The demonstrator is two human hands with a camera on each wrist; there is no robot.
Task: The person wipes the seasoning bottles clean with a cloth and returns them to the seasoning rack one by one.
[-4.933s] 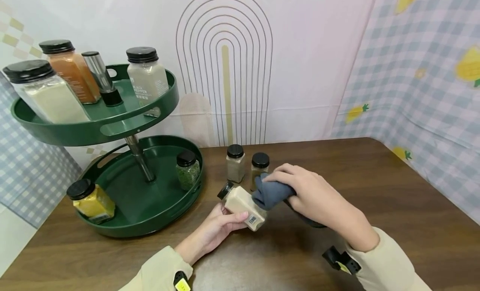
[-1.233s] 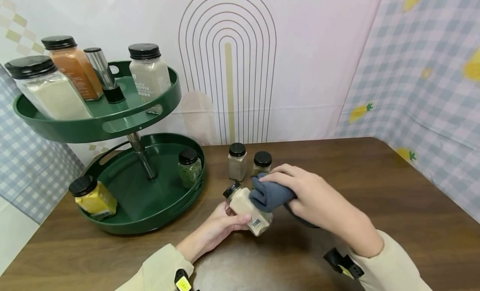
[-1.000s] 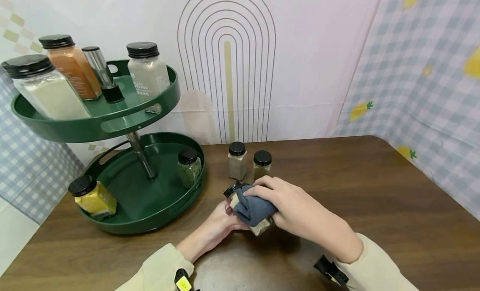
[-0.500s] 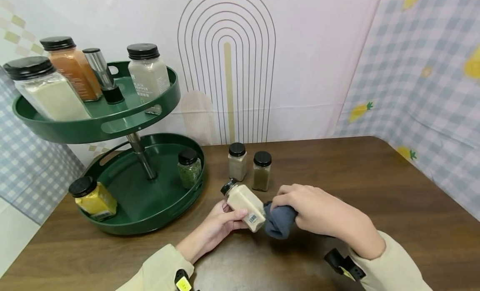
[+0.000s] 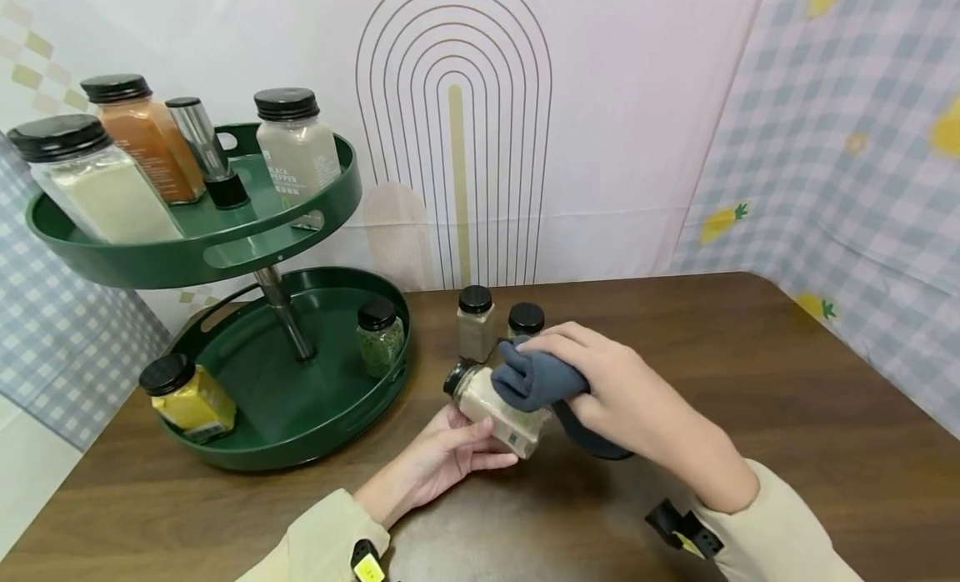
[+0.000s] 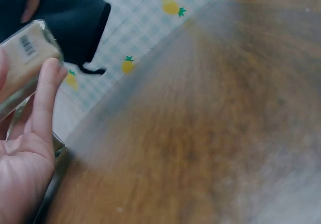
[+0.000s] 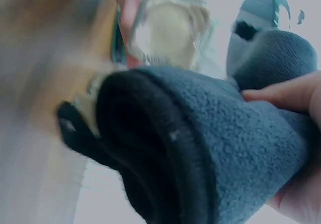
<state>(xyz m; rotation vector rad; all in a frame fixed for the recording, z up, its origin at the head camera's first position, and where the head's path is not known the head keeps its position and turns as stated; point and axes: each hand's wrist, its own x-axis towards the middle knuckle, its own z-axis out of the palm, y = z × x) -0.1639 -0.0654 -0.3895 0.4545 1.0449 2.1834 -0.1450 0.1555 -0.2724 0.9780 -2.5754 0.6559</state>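
In the head view, my left grip (image 5: pixel 448 455) holds a tilted jar (image 5: pixel 501 418) above the surface (image 5: pixel 720 348); my right grip (image 5: pixel 611 390) clutches a blue-grey cloth (image 5: pixel 538 378) against it. Left wrist: my fingers (image 6: pixel 44 101) brace the jar near its barcode (image 6: pixel 28 45). Right wrist: its base (image 7: pixel 168 30) shows beyond the cloth.

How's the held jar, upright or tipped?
Tipped: in the head view, the jar slants in the left hand, black cap upper left; its base faces the right wrist camera.
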